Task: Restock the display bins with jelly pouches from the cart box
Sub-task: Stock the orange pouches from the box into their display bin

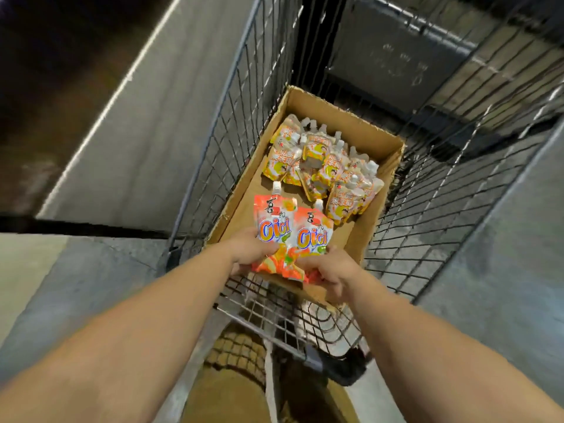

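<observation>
Left hand (248,250): reaching forward on a bare, nearly straight forearm that is entering from the lower left; fingers are curling round the lower edge of the left orange pouch (273,222), thumb side lying toward its printed face.

Right hand (329,270): reaching in on a bare forearm from the lower right, back of the hand facing up; fingers are closing over the bottom of the right orange pouch (311,235). The two hands are sitting close together, almost knuckle to knuckle.

Orange pouches: two, both held upright with white spout caps pointing away from the person, printed fronts facing the camera, the left one overlapping the right one's edge. Both are hanging above the near end of the cardboard box (380,141).

Cardboard box: open-topped, lying lengthwise in the basket of the wire cart (427,209), its near flap resting against the cart's near mesh.

Yellow-and-white pouches (323,166): a loose pile, count not clear, occupying the far half of the box, spouts pointing mostly away; the box floor is showing bare between this pile and the hands.

Dark crate (396,56): standing beyond the cart's far end, seen through the mesh.

Floor (106,270): grey, lying to both sides of the cart.
</observation>
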